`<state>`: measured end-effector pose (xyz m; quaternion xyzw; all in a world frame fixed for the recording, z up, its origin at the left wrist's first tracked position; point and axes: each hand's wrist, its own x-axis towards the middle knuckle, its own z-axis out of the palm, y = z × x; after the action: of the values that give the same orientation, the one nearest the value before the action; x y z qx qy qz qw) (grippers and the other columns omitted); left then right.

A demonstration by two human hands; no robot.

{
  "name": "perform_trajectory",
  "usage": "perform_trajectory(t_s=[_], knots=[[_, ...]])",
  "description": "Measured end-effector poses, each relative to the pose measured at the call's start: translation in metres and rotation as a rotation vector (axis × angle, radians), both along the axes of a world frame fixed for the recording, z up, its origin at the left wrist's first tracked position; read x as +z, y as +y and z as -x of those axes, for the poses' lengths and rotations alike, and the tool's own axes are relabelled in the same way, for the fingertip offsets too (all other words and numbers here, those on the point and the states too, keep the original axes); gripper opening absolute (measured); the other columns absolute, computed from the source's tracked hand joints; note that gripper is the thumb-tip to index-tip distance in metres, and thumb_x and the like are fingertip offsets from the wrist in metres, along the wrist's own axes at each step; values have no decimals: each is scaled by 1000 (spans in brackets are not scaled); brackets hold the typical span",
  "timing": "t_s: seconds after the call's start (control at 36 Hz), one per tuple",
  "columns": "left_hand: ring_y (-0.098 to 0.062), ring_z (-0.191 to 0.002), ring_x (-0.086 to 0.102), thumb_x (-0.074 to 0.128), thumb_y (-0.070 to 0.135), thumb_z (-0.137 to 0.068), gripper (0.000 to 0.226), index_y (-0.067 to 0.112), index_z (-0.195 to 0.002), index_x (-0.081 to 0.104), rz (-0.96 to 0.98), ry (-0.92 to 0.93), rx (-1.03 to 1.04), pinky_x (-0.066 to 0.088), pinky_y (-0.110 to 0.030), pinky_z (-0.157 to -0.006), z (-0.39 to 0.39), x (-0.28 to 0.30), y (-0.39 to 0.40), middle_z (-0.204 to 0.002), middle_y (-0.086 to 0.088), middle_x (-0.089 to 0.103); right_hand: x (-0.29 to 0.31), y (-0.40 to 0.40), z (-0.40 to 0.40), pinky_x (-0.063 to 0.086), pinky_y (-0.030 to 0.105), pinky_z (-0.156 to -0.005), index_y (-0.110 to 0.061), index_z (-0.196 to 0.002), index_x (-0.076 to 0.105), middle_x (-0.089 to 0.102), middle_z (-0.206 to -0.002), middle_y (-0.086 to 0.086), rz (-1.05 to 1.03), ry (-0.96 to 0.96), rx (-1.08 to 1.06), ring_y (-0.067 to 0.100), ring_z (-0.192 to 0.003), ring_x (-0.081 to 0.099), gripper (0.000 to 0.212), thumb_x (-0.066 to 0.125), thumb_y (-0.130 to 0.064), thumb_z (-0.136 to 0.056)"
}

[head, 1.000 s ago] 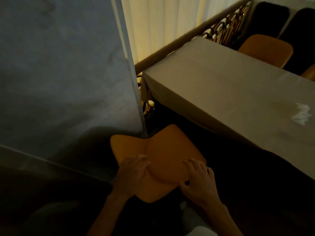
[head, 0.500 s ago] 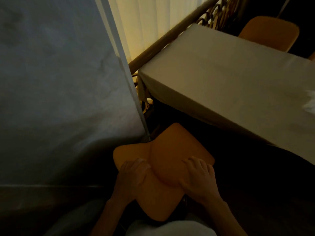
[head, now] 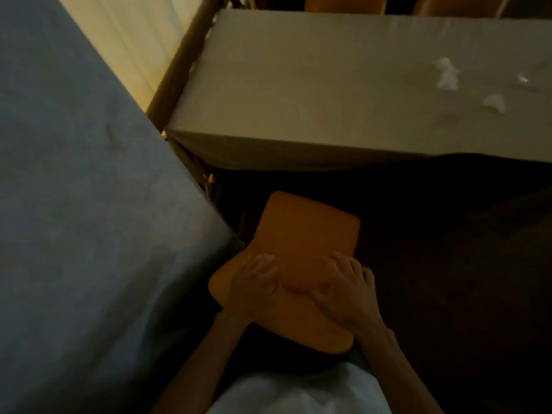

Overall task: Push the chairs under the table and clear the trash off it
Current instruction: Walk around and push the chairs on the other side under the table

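An orange wooden chair (head: 304,231) stands in front of me, its seat pointing toward the table (head: 313,94) covered in a beige cloth. A dark gap lies between the seat's front edge and the table. My left hand (head: 254,285) and my right hand (head: 343,288) both grip the top of the chair's backrest, fingers curled over it. Crumpled white tissue pieces (head: 446,74) lie on the table at the far right, with another scrap (head: 495,103) nearer the front edge.
A grey wall panel (head: 89,204) fills the left side, close beside the chair. A wooden rail (head: 179,61) and a pale curtain run behind the table's left end. Two orange chair backs (head: 343,1) show beyond the table's far side. The floor to the right is dark.
The view has swung right and the chair has turned, so its seat now faces the table squarely. Both hands kept their hold on the backrest. More tissue pieces have come into view.
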<state>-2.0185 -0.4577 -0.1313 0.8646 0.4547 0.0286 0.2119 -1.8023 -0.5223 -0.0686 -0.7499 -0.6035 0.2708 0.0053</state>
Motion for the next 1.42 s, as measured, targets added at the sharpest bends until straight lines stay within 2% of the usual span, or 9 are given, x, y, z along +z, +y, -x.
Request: perform_trajectory(t_s=[0.17,0.36,0.56,0.64,0.83,0.94,1.11,1.31,1.42], knots=[[-28,-116,57,42,37,-92,38,17,-119,61,-32,-37,-1,37,-41,-100,42,-14,-17,-124,-9,65,-7,-31,22,17,53,-115,-31,-145,28,27,-154,-3,52,25,-31,23,-141,22,69,44,-59,-84],[-13,-110,55,40,50,-96,33,34,-105,67,-4,-3,-62,33,-33,-96,78,-26,-36,-115,7,64,-35,-70,54,24,49,-109,-34,-141,31,33,-148,-8,125,77,-44,20,-134,31,66,35,-65,-83],[-12,-115,52,39,64,-94,45,35,-120,62,-2,-32,-161,32,-32,-101,100,-25,-32,-122,11,61,-50,-95,86,12,52,-115,-36,-145,35,39,-150,-6,126,105,-137,24,-137,33,83,5,-81,-82],[-13,-117,50,41,68,-91,49,35,-121,62,-18,-35,-142,31,-35,-102,109,-25,-28,-123,10,60,-51,-99,93,8,54,-117,-35,-149,30,36,-153,-4,133,72,-145,25,-141,30,81,12,-82,-85],[-16,-115,50,37,74,-89,52,38,-118,61,-5,-3,-132,28,-36,-104,112,-25,-26,-122,9,60,-53,-97,107,31,64,-104,-36,-131,53,58,-132,-2,89,27,-258,31,-123,52,73,20,-83,-87],[-17,-115,48,37,75,-89,51,39,-117,59,-7,20,-146,27,-37,-103,111,-28,-24,-121,8,58,-59,-95,108,34,67,-96,-39,-124,56,62,-122,-2,61,-9,-267,31,-113,57,65,25,-83,-87],[-21,-111,45,32,75,-89,54,37,-117,58,-1,52,-155,24,-39,-102,112,-32,-23,-116,0,59,-65,-94,107,33,65,-94,-41,-125,54,61,-121,-3,62,-50,-239,30,-111,56,63,23,-81,-88],[-21,-107,47,31,76,-88,53,39,-116,56,23,48,-117,26,-38,-101,98,-30,-18,-112,2,58,-60,-84,90,9,62,-108,-44,-141,37,41,-146,-3,103,-57,-179,28,-135,34,87,-2,-88,-77],[-21,-108,42,27,75,-90,55,38,-116,58,36,31,-99,24,-39,-101,81,-29,-13,-113,-1,58,-56,-75,71,15,62,-109,-41,-139,39,44,-143,-3,79,-61,-162,28,-132,37,90,-5,-88,-76]])
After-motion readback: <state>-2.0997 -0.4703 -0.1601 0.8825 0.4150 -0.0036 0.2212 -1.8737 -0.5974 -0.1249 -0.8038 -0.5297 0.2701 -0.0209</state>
